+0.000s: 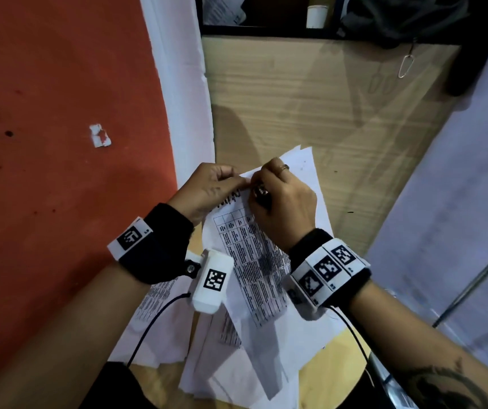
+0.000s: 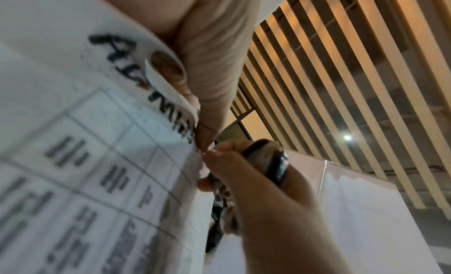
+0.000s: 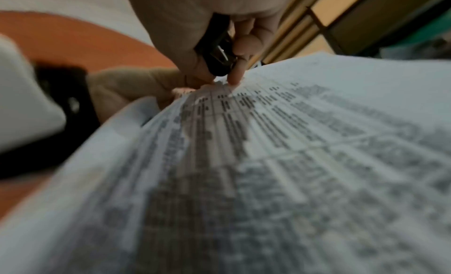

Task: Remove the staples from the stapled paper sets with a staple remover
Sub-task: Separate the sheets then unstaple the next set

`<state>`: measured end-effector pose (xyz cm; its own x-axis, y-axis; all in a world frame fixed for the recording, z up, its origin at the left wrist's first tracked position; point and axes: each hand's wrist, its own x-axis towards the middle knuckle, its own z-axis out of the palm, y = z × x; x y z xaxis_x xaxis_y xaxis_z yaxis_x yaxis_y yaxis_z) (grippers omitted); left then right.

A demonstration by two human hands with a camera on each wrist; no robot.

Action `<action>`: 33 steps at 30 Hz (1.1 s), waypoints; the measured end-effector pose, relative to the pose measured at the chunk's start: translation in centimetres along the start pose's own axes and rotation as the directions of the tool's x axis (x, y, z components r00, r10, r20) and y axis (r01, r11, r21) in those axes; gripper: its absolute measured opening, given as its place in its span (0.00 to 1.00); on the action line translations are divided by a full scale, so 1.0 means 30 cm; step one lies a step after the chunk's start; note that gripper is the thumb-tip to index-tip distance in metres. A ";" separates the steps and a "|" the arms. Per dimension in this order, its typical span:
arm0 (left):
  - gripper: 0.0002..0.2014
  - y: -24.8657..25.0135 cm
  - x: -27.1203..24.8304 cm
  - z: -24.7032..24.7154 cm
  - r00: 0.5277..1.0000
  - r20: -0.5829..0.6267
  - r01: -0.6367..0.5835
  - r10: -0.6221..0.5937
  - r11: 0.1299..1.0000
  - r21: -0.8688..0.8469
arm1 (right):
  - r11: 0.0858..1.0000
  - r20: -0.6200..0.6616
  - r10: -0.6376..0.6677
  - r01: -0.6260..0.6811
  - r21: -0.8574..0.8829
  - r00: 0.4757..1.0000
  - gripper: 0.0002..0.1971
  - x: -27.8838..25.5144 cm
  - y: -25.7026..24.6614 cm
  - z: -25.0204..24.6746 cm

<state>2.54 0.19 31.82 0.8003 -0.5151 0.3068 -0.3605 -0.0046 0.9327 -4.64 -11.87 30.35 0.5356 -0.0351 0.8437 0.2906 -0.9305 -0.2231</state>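
Black staple remover [image 1: 262,193] is clenched in the right hand [image 1: 284,202] at the paper set [image 1: 254,255]'s 12 o'clock corner, pinched steady by the left hand [image 1: 207,190].

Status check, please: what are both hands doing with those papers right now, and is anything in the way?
Left hand pinches the printed paper set at its top corner. Right hand grips the black staple remover at that corner. Staple itself hidden. Nothing visible blocking.

Blk wristbands [image 1: 154,249] w/ white marker tags, ring [image 1: 284,167], forearm tattoo [image 1: 440,385].
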 end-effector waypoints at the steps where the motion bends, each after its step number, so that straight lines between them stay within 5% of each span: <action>1: 0.09 0.001 -0.006 -0.008 1.000 0.022 -0.008 0.008 1.000 0.004 | 0.997 0.017 0.060 -0.061 0.048 0.998 0.14 0.006 0.004 0.001; 5: 0.06 0.006 -0.008 -0.026 0.997 0.059 -0.062 0.056 0.991 0.117 | 0.947 0.084 0.210 -0.224 0.231 0.974 0.13 0.017 0.020 0.004; 10: 0.22 -0.018 -0.015 0.009 0.999 0.014 -0.053 0.051 0.993 0.109 | 0.993 0.106 -0.079 0.069 0.092 0.991 0.13 -0.017 0.044 0.001; 17: 0.09 -0.051 -0.002 0.056 0.998 -0.024 0.056 -0.055 0.998 0.039 | 0.946 0.115 -0.270 0.286 -0.153 0.956 0.14 -0.031 0.081 0.001; 21: 0.11 -0.060 0.011 0.044 0.999 0.042 -0.010 0.005 0.993 0.114 | 0.994 0.076 0.065 -0.072 0.088 0.995 0.16 -0.036 0.084 0.007; 25: 0.12 -0.077 0.029 -0.004 0.985 -0.040 -0.136 0.166 0.904 0.406 | 0.856 0.257 0.363 -0.429 0.288 0.896 0.06 -0.035 0.066 0.006; 30: 0.28 -0.075 0.049 -0.071 0.957 -0.028 -0.214 0.288 0.770 0.601 | 0.831 0.509 0.456 -0.554 0.050 0.730 0.12 -0.071 0.104 -0.015; 33: 0.25 -0.068 0.053 -0.103 0.947 0.010 -0.232 0.321 0.664 0.711 | 0.835 0.540 0.523 -0.523 -0.170 0.659 0.11 -0.106 0.127 -0.009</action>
<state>6.02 2.01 30.99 0.6375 -0.4980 0.5879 -0.7659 -0.4929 0.4129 -5.44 -15.40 26.94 0.9336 -0.3123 0.1759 -0.1719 -0.8207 -0.5448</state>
